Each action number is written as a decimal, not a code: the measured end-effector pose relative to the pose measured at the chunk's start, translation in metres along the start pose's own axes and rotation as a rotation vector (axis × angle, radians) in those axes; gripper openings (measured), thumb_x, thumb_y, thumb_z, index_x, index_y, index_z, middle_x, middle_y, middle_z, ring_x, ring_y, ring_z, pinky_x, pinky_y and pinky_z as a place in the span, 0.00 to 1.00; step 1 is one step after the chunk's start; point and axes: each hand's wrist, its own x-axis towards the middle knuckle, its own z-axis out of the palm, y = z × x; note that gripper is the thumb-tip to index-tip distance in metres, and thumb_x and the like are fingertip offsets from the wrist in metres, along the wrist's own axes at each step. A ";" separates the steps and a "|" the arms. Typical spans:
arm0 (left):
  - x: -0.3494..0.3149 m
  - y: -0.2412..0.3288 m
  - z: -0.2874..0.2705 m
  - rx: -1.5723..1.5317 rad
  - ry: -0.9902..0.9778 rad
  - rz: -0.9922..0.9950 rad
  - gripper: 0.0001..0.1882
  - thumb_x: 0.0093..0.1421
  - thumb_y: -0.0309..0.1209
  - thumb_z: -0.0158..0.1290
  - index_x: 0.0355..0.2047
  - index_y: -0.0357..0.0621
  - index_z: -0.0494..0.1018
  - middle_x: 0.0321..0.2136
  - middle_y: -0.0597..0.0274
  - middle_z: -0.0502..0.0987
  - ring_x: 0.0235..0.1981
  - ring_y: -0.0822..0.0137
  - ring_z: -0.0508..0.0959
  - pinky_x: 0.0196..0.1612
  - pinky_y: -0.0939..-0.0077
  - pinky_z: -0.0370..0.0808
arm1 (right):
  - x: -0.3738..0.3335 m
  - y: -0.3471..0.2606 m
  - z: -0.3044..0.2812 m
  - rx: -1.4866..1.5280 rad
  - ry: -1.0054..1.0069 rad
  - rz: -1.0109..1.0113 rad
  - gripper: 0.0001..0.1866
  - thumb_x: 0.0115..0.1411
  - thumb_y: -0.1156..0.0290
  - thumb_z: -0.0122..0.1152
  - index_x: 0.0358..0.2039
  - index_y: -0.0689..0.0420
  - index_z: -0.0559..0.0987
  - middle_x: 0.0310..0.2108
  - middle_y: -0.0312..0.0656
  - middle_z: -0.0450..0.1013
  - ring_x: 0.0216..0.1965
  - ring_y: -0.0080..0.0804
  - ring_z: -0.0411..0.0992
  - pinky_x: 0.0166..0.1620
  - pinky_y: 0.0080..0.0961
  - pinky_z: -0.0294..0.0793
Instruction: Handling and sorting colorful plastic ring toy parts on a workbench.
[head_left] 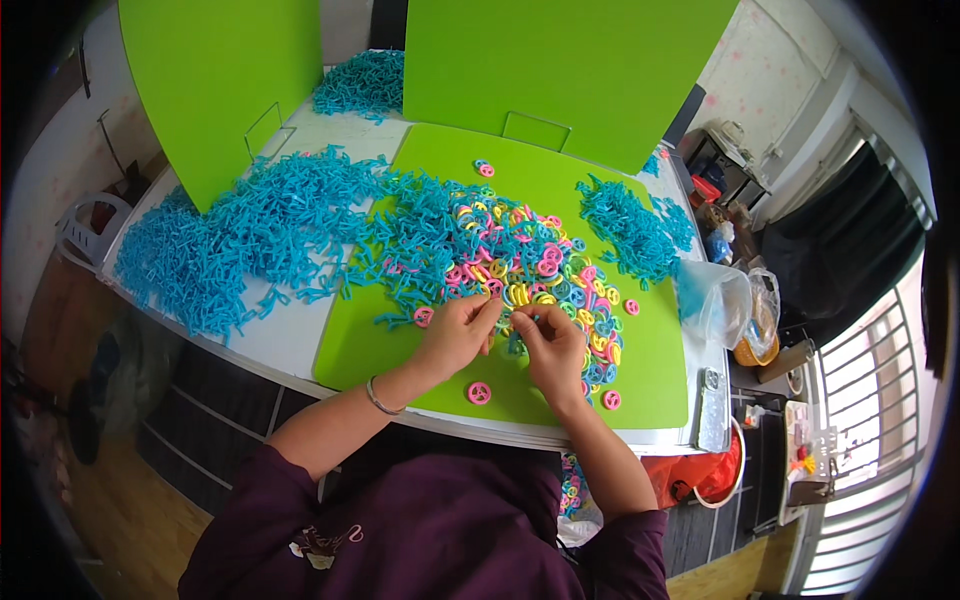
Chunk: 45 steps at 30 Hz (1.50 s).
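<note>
- Blue plastic pcs (240,240) heaped on table (290,340), far left.
- Left hand (458,335) pinched on small ring (500,322) over green mat (380,350).
- Right hand (550,345) pinching same ring, fingertips touching.
- Coloured rings pile (540,265) just beyond hands.
- Pink ring (479,393) near wrists.
- Clear bag (715,300) at right edge.

White table (290,340), green mat (650,380), blue pieces (230,240)

A heap of small plastic rings (545,270) (pink, yellow, green, blue) lies flat on the green mat (650,370); one yellow ring (517,296) is pinched between both hands.
</note>
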 end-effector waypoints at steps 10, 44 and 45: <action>0.005 -0.004 -0.008 -0.482 -0.130 -0.513 0.17 0.63 0.41 0.48 0.23 0.43 0.68 0.10 0.71 0.65 0.12 0.79 0.67 0.15 0.83 0.61 | 0.008 0.018 0.001 0.287 -0.077 -0.044 0.06 0.57 0.73 0.63 0.34 0.62 0.79 0.24 0.30 0.71 0.23 0.13 0.63 0.26 0.12 0.62; 0.022 -0.006 -0.067 0.773 0.325 0.316 0.12 0.47 0.31 0.62 0.32 0.47 0.74 0.28 0.60 0.72 0.32 0.59 0.73 0.35 0.65 0.70 | -0.095 -0.074 -0.189 -0.529 -0.831 0.120 0.14 0.50 0.70 0.68 0.38 0.57 0.80 0.32 0.40 0.78 0.33 0.28 0.76 0.36 0.22 0.74; 0.019 -0.008 -0.068 0.854 0.304 0.368 0.12 0.46 0.31 0.63 0.32 0.46 0.75 0.27 0.59 0.72 0.33 0.59 0.73 0.37 0.65 0.70 | -0.101 -0.072 -0.191 -0.616 -0.786 0.103 0.15 0.49 0.70 0.69 0.39 0.57 0.80 0.33 0.40 0.78 0.34 0.29 0.76 0.37 0.23 0.75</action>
